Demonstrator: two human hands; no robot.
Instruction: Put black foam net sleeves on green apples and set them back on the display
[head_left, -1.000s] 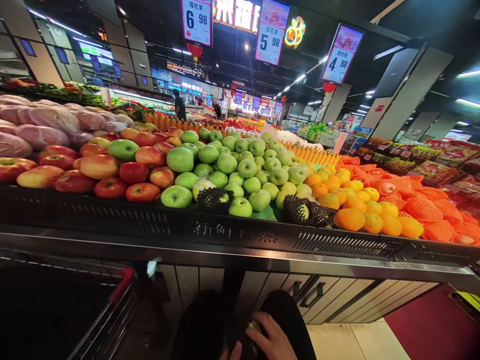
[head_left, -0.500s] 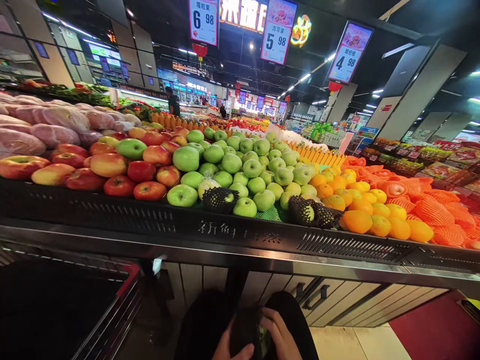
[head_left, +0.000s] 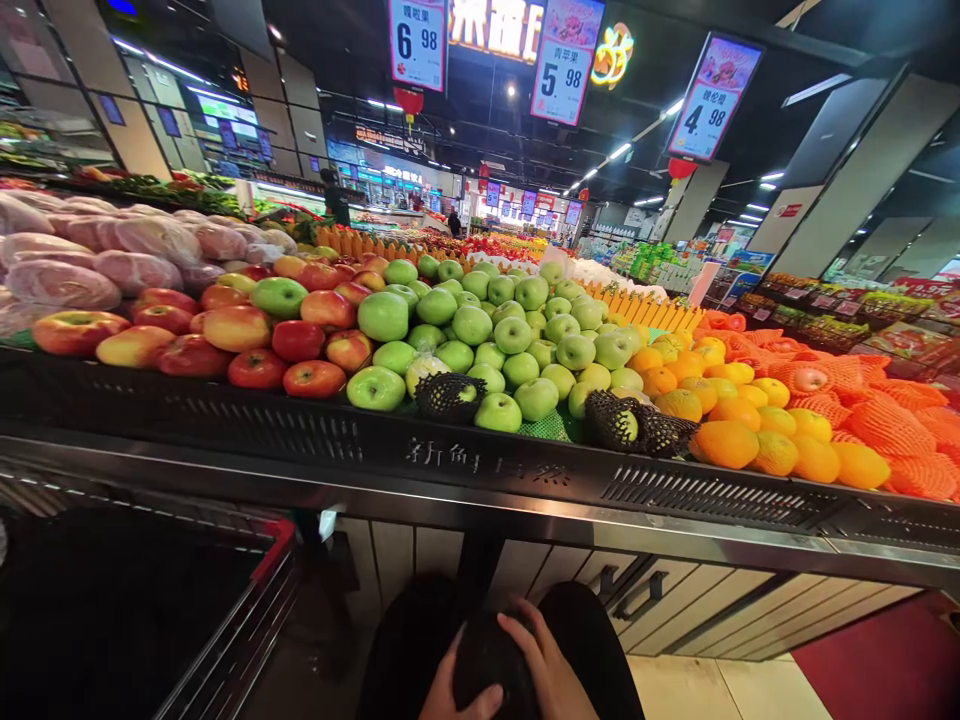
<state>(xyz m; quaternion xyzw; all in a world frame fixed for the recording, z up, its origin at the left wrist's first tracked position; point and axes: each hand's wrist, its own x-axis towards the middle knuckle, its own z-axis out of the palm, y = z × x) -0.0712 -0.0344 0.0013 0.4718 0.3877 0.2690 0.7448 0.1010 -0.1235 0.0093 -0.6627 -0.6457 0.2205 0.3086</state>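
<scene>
Low at the bottom of the view, between my dark-clothed knees, both hands are closed round a dark, rounded thing. Its kind is hard to make out against the dark clothing. My left hand grips its left side, the thumb lying across the near side. My right hand curves over its right side, fingers spread along the top. Above them on the display are green apples, some in black foam nets.
A black display edge with a metal rail runs across in front of me. Red apples lie left, oranges and orange-netted fruit right. A cart with a red corner stands at my left. Cabinet handles stick out below.
The dark thing has turned in my hands: a greenish patch near my right fingers is now out of sight. My right fingers have shifted up over it. The view has swung slightly left.
</scene>
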